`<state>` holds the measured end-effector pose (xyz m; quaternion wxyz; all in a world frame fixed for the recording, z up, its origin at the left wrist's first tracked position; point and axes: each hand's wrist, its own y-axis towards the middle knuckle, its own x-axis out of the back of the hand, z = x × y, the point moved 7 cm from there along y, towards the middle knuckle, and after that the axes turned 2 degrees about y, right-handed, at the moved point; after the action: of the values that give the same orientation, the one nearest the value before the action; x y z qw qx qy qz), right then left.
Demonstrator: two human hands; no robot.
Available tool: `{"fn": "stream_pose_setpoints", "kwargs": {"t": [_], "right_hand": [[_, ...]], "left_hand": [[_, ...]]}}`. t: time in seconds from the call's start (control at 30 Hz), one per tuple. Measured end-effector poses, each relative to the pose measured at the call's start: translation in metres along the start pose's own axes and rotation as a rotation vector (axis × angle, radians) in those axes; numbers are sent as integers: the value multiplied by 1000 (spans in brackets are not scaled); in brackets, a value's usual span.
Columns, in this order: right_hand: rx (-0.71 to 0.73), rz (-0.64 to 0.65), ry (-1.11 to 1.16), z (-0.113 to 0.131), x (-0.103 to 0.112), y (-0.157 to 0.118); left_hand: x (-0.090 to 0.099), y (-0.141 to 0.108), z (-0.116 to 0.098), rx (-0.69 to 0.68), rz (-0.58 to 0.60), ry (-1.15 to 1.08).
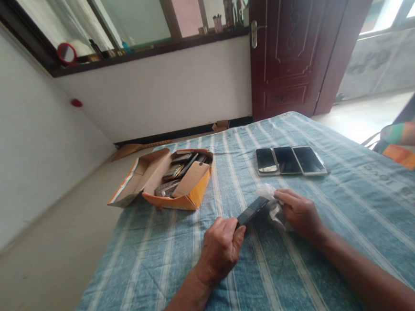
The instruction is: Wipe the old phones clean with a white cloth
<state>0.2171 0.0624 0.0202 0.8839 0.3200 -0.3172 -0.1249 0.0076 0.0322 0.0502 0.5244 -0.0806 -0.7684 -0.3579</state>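
Observation:
My left hand is closed round the near end of a dark phone, held tilted above the striped bed cover. In my right hand is a crumpled white tissue or cloth, pinched between thumb and fingers at the phone's far end. Whether the tissue touches the phone's edge is hard to make out. Beyond my right hand, three phones lie side by side: a dark one at left, a black one in the middle and a white-framed one at right.
An open orange cardboard box with several phones inside stands on the blue striped cover, its lid folded back to the left. Behind the bed are a window sill with small items and a dark red door.

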Motion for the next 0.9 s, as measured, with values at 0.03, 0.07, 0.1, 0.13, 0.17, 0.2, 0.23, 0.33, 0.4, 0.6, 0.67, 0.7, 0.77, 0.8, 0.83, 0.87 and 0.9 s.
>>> {"fn": "stream_pose_setpoints", "kwargs": {"t": [0.03,0.07,0.1,0.13,0.17,0.2,0.23,0.33,0.4,0.6,0.67,0.7,0.77,0.8,0.83,0.87,0.9], "right_hand": [[-25,-10,32,-1,0,0],[-53,-22,64,-3,0,0],[-81,-29,97,-4,0,0],[-107,-27,134,-6,-1,0],[-129,-17,172,-7,-2,-1],[-146,-4,213,-7,-4,-1],[-157,8,253,-7,-5,-1],[-179,19,341,-3,-5,-1],[-199,19,365,-2,-3,-1],[-295,29,360,-5,-4,-3],[-349,56,335,-8,-6,-3],[-368,80,319,-9,-9,-3],[-384,129,284,-8,-13,-2],[-381,142,267,-8,-14,-2],[-371,140,252,-7,-14,-2],[-353,122,238,-6,-13,-2],[-321,93,224,-4,-11,-3]], "left_hand": [[0,0,0,1,2,-3],[1,0,0,0,6,-4],[1,0,-1,-4,7,-5],[2,0,-2,-8,7,-5],[2,0,-2,-12,8,-8],[3,0,-3,-16,6,-13],[4,0,-3,-19,0,-21],[4,-2,-3,-26,-10,-61],[4,-2,-3,-28,-25,-90],[5,-2,-5,-18,-17,-109],[5,-1,-5,-15,2,-101],[5,-1,-5,-13,6,-99],[4,-1,-5,-7,12,-102],[3,-1,-5,-1,15,-103],[3,-2,-5,2,20,-103],[2,-2,-5,5,24,-101],[2,-2,-5,5,29,-97]]}}
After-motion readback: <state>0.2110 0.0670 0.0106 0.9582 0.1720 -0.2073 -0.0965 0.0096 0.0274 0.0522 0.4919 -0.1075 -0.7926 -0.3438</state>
